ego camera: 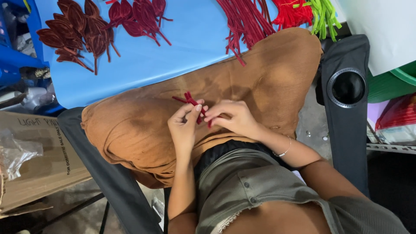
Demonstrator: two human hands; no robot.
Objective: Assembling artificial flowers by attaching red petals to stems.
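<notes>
While pinched between left hand [184, 125] and right hand [232, 118], red chenille stems [190, 100] are seemingly twisted, tighter winding being needed.

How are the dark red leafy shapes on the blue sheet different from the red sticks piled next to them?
The leaf shapes are wide, flat loops with pointed tips; the red sticks are thin and nearly straight. The leaf shapes are a darker, brownish red; the sticks are brighter crimson. The leaf shapes lie spread out singly, while the sticks lie bunched in a heap. Both look fuzzy and rest on the blue sheet.
</notes>
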